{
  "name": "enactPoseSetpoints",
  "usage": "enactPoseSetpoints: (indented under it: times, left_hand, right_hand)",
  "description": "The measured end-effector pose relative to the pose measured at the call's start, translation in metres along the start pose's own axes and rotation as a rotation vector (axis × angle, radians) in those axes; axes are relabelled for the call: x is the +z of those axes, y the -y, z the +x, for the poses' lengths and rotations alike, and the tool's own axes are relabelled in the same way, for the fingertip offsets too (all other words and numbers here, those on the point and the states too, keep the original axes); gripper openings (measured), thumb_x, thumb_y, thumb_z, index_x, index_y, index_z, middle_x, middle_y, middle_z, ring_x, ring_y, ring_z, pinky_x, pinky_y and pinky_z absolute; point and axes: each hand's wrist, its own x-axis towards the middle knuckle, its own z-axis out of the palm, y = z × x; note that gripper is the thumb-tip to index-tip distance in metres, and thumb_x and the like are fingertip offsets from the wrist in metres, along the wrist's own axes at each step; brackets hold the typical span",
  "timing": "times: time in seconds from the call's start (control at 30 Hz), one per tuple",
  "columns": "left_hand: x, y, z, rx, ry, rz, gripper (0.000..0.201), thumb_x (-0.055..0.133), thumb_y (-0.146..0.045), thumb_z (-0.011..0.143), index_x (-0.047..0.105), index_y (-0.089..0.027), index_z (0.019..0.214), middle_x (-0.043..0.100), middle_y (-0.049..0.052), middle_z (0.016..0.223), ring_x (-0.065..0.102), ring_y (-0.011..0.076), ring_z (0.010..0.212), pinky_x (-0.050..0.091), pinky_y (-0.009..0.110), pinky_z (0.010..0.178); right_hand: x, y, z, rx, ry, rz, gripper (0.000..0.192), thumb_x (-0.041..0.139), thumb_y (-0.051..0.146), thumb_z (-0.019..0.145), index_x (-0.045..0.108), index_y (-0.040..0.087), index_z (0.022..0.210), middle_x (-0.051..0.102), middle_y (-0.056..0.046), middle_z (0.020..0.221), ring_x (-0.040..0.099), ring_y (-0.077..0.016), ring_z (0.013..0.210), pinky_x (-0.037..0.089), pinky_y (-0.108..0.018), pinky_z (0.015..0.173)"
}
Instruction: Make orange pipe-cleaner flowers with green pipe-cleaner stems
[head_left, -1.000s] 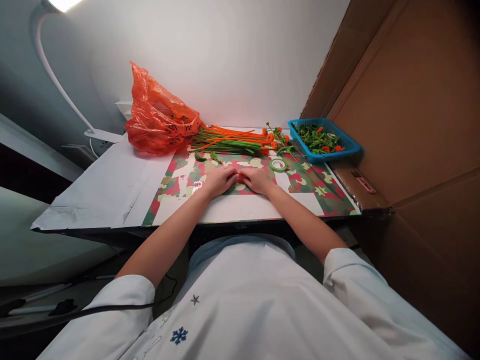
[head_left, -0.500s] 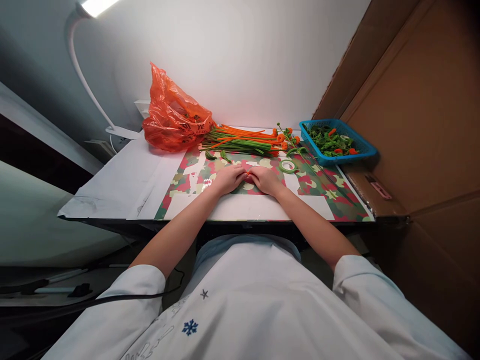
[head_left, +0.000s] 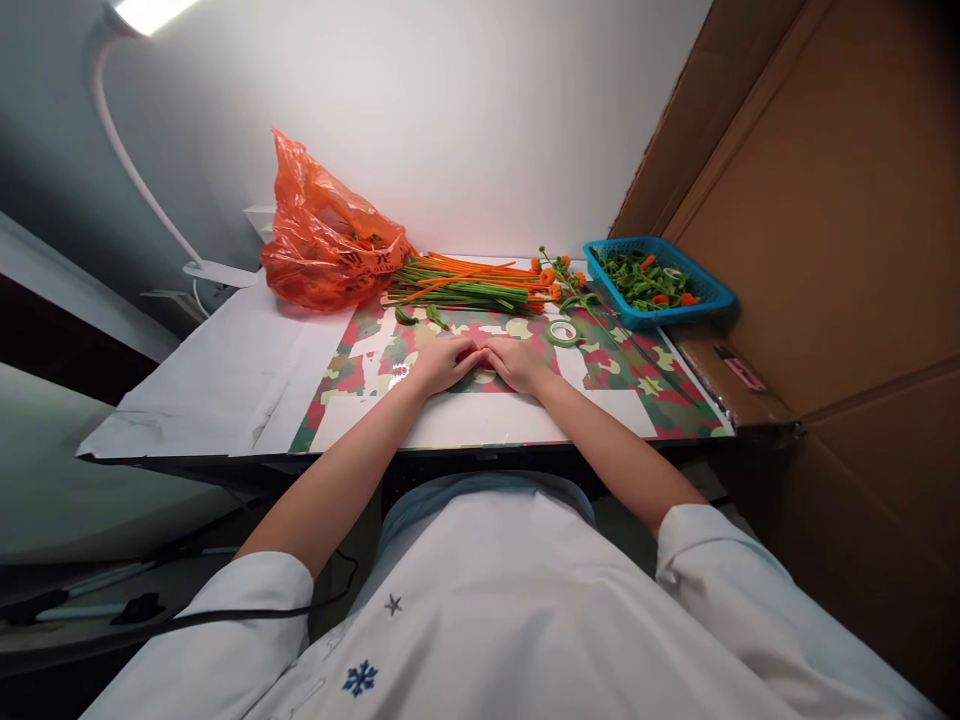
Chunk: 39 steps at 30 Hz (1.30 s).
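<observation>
Standing far L of the hands, at the back, is a white lamp, lit. Nearer, but well L of both hands, white sheet covers that side of the table. Behind & L of the hands sits a crumpled orange plastic bag, stems coming from its R side: a bundle of orange + green, lying crosswise behind both hands, approx. parallel to the table edge. Two sm. green leaf pcs lie just behind the L hand, btwn it & the bundle.

L hand: fingers curled in, tips meeting those of the R hand, both low over the camo mat. A tiny reddish spot shows where the tips meet; can't tell if it's a held pc or the mat, so can't say if they're pinching anything.

Just behind & R of the R hand: green tape roll, flat. Behind it, orange flowers at the bundle's R end. Farther R & behind, blue basket w/ green leafy pcs & a few orange bits. Well R of the R hand, pink cutter on cardboard.
</observation>
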Motion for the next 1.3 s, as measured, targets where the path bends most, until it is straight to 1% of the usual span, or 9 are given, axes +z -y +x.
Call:
enactPoseSetpoints:
  times: [0.1,0.2,0.3,0.53,0.73,0.83,1.0,1.13,1.3]
  left_hand:
    - [0.001,0.001,0.0,0.019,0.003,0.0,0.027,0.044,-0.039,0.091,0.059,-0.019,0.079,0.063,0.006,0.08,0.057,0.0206,0.078,0.04,0.03,0.065]
    - [0.001,0.0,-0.001,0.037,0.015,0.003,0.024,0.048,-0.039,0.089,0.059,-0.019,0.083,0.063,0.007,0.083,0.056,0.021,0.079,0.041,0.03,0.066]
    - [-0.001,-0.001,-0.001,0.036,0.017,0.009,0.023,0.047,-0.038,0.089,0.059,-0.019,0.082,0.062,0.007,0.081,0.055,0.0208,0.075,0.04,0.031,0.065]
    - [0.0,-0.003,-0.001,0.033,0.028,0.013,0.031,0.042,-0.038,0.091,0.058,-0.02,0.073,0.06,0.005,0.07,0.053,0.0194,0.067,0.037,0.03,0.061]
    - [0.0,-0.002,-0.001,0.034,0.033,0.01,0.029,0.043,-0.038,0.091,0.059,-0.02,0.075,0.062,0.005,0.072,0.054,0.019,0.067,0.037,0.029,0.06]
    - [0.001,0.0,-0.002,0.026,0.021,0.006,0.029,0.042,-0.038,0.091,0.06,-0.02,0.077,0.063,0.005,0.072,0.055,0.019,0.068,0.037,0.028,0.061]
    - [0.001,0.003,-0.004,0.007,0.007,-0.013,0.031,0.043,-0.039,0.09,0.061,-0.021,0.075,0.064,0.003,0.069,0.055,0.0178,0.065,0.037,0.027,0.059]
    - [-0.001,0.003,-0.004,0.003,0.01,-0.022,0.032,0.043,-0.039,0.09,0.058,-0.02,0.069,0.062,0.002,0.064,0.053,0.0163,0.061,0.036,0.026,0.056]
    - [-0.002,0.002,-0.004,0.018,0.002,-0.005,0.032,0.044,-0.039,0.09,0.055,-0.02,0.066,0.058,0.001,0.06,0.05,0.0159,0.057,0.034,0.027,0.054]
  right_hand:
    - [0.0,-0.001,0.001,0.042,-0.001,0.001,0.032,0.033,0.026,0.1,0.062,0.018,0.089,0.069,-0.007,0.094,0.058,-0.0196,0.083,0.032,-0.028,0.066]
    - [0.0,0.0,0.001,0.062,0.007,0.01,0.031,0.035,0.026,0.1,0.062,0.018,0.089,0.069,-0.007,0.094,0.058,-0.0194,0.083,0.031,-0.028,0.066]
    - [-0.001,0.001,0.001,0.065,0.017,0.016,0.028,0.037,0.026,0.1,0.062,0.018,0.089,0.069,-0.006,0.095,0.058,-0.0188,0.084,0.031,-0.028,0.067]
    - [-0.002,-0.002,0.002,0.05,0.031,0.016,0.028,0.04,0.024,0.099,0.063,0.018,0.084,0.069,-0.005,0.09,0.057,-0.0187,0.082,0.03,-0.027,0.065]
    - [-0.001,-0.005,-0.001,-0.016,0.025,0.022,0.027,0.038,0.022,0.098,0.062,0.017,0.087,0.068,-0.005,0.09,0.057,-0.0182,0.081,0.034,-0.027,0.07]
    - [-0.002,-0.006,-0.001,-0.067,0.021,0.024,0.023,0.04,0.022,0.098,0.062,0.017,0.091,0.068,-0.006,0.092,0.057,-0.0183,0.084,0.037,-0.027,0.074]
    - [0.0,-0.007,0.0,-0.143,0.011,0.023,0.022,0.042,0.021,0.098,0.062,0.017,0.09,0.068,-0.008,0.094,0.058,-0.0196,0.09,0.039,-0.028,0.08]
    - [0.003,-0.008,0.001,-0.165,-0.002,0.037,0.023,0.041,0.023,0.098,0.062,0.018,0.091,0.068,-0.009,0.093,0.058,-0.0207,0.089,0.04,-0.03,0.079]
    - [0.005,-0.009,0.0,-0.151,-0.025,0.084,0.02,0.045,0.024,0.096,0.063,0.017,0.089,0.068,-0.01,0.092,0.058,-0.0209,0.088,0.041,-0.03,0.079]
